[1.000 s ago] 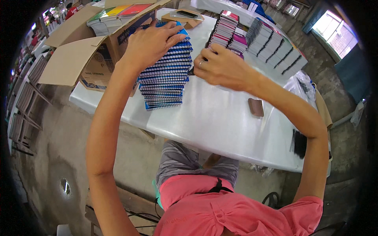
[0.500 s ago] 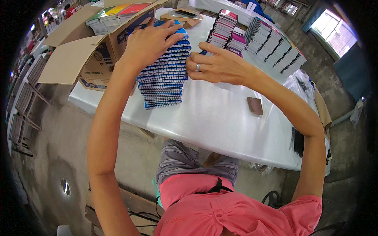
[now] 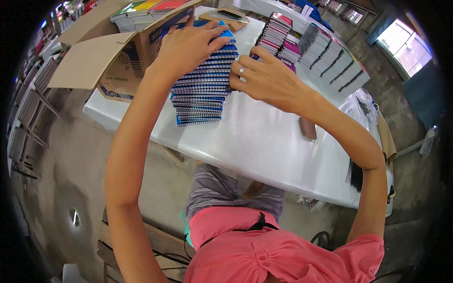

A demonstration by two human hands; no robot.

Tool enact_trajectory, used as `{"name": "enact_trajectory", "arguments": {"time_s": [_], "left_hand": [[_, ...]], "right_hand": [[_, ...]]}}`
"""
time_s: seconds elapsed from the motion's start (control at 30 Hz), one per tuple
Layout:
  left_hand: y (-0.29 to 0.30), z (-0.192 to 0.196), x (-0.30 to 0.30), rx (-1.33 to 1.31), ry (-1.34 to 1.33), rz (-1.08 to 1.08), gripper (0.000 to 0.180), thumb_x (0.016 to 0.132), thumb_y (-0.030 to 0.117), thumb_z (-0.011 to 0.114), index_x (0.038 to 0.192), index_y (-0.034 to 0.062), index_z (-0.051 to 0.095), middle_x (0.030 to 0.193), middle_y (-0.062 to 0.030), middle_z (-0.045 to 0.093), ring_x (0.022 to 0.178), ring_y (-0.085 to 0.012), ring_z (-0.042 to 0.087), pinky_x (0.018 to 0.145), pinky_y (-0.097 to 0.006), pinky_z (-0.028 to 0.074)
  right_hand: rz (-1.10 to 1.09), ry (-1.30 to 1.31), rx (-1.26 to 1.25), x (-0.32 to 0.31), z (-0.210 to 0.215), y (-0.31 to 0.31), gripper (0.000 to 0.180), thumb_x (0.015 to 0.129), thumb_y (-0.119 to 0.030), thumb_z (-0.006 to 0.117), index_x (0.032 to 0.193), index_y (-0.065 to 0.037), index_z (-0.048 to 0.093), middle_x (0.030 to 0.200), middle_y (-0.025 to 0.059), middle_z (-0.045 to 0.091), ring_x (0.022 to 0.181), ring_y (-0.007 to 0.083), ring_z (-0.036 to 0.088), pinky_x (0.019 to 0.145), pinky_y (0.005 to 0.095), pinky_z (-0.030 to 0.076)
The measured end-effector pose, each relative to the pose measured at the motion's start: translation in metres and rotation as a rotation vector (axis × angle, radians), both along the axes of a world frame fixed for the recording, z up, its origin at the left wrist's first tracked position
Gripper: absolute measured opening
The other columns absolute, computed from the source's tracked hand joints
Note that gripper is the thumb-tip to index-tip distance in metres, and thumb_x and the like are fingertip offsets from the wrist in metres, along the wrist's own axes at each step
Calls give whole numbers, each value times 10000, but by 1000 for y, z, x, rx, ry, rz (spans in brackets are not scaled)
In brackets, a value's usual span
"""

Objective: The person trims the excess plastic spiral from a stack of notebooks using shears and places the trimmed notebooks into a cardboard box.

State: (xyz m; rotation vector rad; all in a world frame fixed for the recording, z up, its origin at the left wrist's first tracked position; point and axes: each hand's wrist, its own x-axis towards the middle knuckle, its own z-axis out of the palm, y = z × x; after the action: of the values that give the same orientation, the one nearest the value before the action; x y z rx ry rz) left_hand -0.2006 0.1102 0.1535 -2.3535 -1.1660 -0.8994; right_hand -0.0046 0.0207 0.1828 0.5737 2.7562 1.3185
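A tall, leaning stack of blue spiral notebooks stands on the white table, its wire-bound edges toward me. My left hand lies over the top of the stack with its fingers spread and resting on the upper notebook. At the stack's right side is my right hand, a ring on one finger. Its fingers are curled and pressed together against the notebooks' edges. A small dark bit shows at the fingertips; what they grip is hidden.
An open cardboard box stands left of the stack, with colourful notebooks behind it. Red and purple notebooks and black-spiral notebooks are stacked at the right. A brown block lies on the white table.
My right hand has shifted slightly, its curled fingertips now lower against the stack's side. My left hand stays on top. The whole view has shifted a little.
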Motion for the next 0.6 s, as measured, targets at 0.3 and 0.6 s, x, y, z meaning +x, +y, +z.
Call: {"name": "enact_trajectory", "arguments": {"time_s": [0.3,0.6], "left_hand": [[1,0,-1,7,38,19,472,944,530,412,1310,260,535,1374,-33,512,1302,-333,427,1041,-549,347],[-1,-1,-3,38,44,28,476,947,526,404,1311,249,535,1364,-21,520,1279,-335,450,1018,-561,368]], "right_hand": [[119,-218,210,13,-22,15,204,770,-187,620,945,-162,520,1018,-22,528,1064,129,474,933,328,375],[-520,-152,32,-38,-39,-29,134,772,-155,592,879,-80,623,932,53,579,962,183,521,822,308,409]]}}
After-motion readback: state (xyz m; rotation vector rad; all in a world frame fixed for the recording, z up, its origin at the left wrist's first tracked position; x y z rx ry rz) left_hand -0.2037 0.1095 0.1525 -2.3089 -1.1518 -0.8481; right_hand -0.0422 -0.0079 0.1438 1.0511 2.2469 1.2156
